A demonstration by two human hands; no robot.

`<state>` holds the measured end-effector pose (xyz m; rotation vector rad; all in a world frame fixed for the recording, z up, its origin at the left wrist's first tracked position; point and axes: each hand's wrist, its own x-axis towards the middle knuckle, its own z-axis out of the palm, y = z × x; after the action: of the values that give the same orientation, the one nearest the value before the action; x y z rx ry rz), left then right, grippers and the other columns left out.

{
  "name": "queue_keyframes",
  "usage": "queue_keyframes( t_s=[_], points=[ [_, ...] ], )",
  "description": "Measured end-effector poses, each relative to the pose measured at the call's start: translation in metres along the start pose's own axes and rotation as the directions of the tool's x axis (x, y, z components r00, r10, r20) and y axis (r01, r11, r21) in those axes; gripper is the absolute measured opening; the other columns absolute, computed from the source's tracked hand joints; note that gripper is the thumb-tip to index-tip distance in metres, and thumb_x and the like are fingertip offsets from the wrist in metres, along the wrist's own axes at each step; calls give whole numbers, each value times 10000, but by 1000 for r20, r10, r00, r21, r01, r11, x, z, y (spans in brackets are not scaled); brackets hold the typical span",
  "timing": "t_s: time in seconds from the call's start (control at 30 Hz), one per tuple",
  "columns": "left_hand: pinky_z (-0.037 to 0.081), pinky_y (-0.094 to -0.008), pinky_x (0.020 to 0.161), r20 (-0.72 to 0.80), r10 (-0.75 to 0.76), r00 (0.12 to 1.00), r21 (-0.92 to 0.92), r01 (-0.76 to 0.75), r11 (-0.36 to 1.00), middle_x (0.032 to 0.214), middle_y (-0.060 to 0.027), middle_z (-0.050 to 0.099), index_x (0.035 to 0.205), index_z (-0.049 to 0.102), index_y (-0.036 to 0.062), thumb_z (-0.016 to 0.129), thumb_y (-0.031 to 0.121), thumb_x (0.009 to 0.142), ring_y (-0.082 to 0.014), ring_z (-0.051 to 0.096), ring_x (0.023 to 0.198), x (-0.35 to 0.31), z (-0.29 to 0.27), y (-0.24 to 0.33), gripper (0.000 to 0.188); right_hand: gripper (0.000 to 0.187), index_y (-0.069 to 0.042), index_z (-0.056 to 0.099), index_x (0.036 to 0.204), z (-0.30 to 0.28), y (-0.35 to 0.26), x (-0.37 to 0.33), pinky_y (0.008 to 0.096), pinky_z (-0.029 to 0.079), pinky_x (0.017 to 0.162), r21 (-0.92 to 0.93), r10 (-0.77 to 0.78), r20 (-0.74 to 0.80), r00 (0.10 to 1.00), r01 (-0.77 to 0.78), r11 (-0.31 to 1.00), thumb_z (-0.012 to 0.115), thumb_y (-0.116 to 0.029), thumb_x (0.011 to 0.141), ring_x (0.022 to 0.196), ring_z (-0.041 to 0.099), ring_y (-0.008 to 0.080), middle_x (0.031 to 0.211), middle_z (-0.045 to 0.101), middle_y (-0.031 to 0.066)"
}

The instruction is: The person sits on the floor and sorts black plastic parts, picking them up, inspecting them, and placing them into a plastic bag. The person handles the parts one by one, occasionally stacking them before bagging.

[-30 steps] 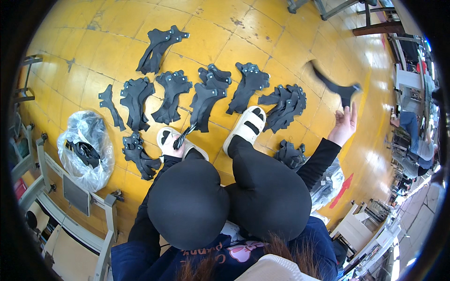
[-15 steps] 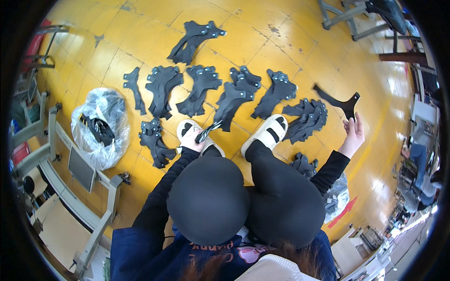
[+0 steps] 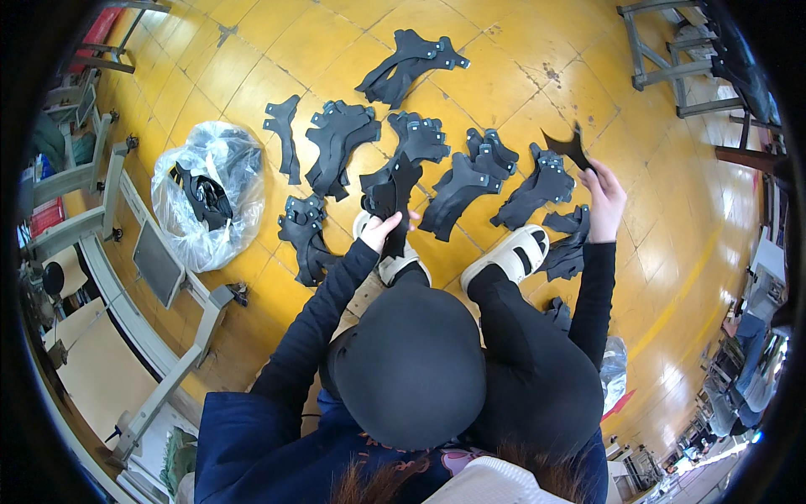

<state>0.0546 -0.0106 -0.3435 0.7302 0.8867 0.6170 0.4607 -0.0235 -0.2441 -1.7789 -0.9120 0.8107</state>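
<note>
My left hand (image 3: 384, 233) is closed around a small bundle of black fabric pieces (image 3: 393, 195), held above my left foot. To the right, my right hand (image 3: 608, 203) pinches a single black Y-shaped fabric piece (image 3: 574, 149) by its lower end, raised over the floor. Overlapping piles of similar cut pieces with small pale labels lie in front of me. Among them are one pile (image 3: 460, 193) between my hands, another (image 3: 342, 144) to the left and a third (image 3: 537, 191) beside the right hand. The left bundle partly covers a pile (image 3: 420, 136) behind it.
On the yellow tiled floor (image 3: 285, 50), a clear plastic bag (image 3: 248, 181) with black pieces sits at left. Grey metal framing (image 3: 201, 340) runs down the left side. A metal-legged stand (image 3: 642, 63) is at far right. Another clear bag (image 3: 614, 370) lies by my right leg.
My left hand has lifted and turned, bringing the bundle upright in front of it. The right hand has moved inward and up with its fabric piece. The whole view has shifted.
</note>
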Motion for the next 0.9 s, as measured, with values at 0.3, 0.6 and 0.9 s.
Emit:
queue_keyframes(
  t_s=[0.3,0.6,0.9],
  points=[
    [481,-310,858,191,-74,979,-96,93,991,1171,-171,595,1199,508,-39,438,241,968,-199,619,924,15,26,41,369,265,1,559,1152,74,-8,73,259,483,784,327,175,314,933,-279,903,559,-103,908,840,618,130,888,609,32],
    [511,-312,793,219,-170,961,-193,214,958,1114,-215,610,1253,449,-22,461,152,950,-238,641,844,23,39,52,350,353,-38,488,1261,72,19,112,283,456,844,187,372,4,928,-366,912,521,-117,919,914,599,179,1139,580,101],
    [516,-304,746,178,-180,967,-311,229,922,1066,-221,625,1231,469,-48,510,145,924,-239,633,837,26,50,54,365,225,-44,640,1020,111,-62,7,250,452,740,-14,-151,647,747,210,978,631,-181,843,819,567,111,912,610,28]
  ],
)
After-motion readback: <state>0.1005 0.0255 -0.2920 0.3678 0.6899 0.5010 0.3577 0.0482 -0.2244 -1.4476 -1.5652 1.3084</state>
